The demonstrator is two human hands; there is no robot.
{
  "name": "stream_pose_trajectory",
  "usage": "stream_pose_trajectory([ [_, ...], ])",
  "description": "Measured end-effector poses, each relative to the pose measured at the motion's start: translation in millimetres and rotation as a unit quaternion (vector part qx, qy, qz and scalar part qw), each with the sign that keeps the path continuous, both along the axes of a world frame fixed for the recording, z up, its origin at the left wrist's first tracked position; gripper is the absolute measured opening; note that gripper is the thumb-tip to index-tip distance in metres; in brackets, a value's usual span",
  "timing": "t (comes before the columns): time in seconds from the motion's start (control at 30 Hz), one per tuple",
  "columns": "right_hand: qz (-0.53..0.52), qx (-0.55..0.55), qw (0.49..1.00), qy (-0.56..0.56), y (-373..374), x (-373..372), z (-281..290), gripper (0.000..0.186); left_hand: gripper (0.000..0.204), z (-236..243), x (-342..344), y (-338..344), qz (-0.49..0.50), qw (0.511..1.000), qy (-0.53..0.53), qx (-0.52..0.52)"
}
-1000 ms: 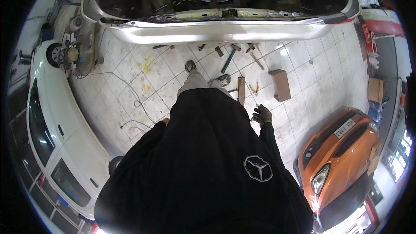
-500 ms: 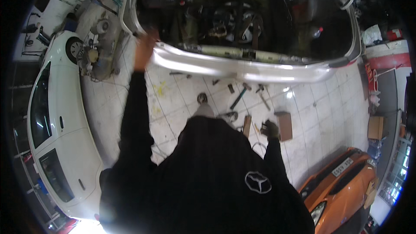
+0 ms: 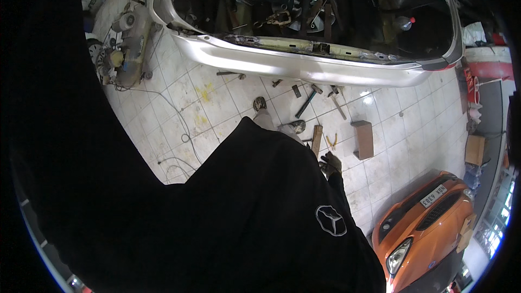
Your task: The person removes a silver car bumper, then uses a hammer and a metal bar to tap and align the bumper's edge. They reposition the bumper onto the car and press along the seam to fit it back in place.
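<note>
R hand (image 3: pixel 330 163) gloved, hangs by my side, grip can't tell | L arm raised, hand out of view | silver car (image 3: pixel 304 68) open ahead | tools (image 3: pixel 306 103) on floor within reach

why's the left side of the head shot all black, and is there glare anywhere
Head view: a raised black sleeve close to the lens blocks the left side; strong glare streaks the silver bumper; white floor tiles reflect light; fisheye bends the bumper's edges.

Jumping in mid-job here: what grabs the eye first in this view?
The silver car across the top, its rear opened up and cluttered inside. Below its bumper, hand tools and a wooden block lie scattered on the white tiled floor. An orange car sits lower right, past the gloved right hand.
</note>
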State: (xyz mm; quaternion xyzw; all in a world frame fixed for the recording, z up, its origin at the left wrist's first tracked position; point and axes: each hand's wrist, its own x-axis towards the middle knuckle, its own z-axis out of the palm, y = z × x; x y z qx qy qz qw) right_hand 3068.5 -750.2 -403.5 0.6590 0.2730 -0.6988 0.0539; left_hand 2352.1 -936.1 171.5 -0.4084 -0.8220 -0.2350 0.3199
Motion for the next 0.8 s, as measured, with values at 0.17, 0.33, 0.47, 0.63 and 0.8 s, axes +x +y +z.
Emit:
stream_pose_trajectory([
  [0.17,0.011,-0.023,0.999,-0.036,-44,12,18,0.04,0.033,-8,-3,-11,0.025,0.999,-0.011,-0.017],
  [0.33,-0.001,-0.005,1.0,-0.009,-18,11,23,0.044,0.032,-10,-10,-3,0.026,1.0,-0.012,-0.008],
  [0.47,0.029,0.028,0.999,-0.023,16,-17,26,0.042,0.031,-15,-13,5,0.015,1.0,-0.009,0.001],
  [0.63,0.053,0.06,0.997,-0.007,29,-59,41,0.046,0.031,-19,-25,9,0.008,1.0,-0.005,0.001],
  [0.8,0.032,0.06,0.998,0.005,13,-79,44,0.046,0.03,-22,-42,19,-0.017,1.0,-0.005,0.013],
])
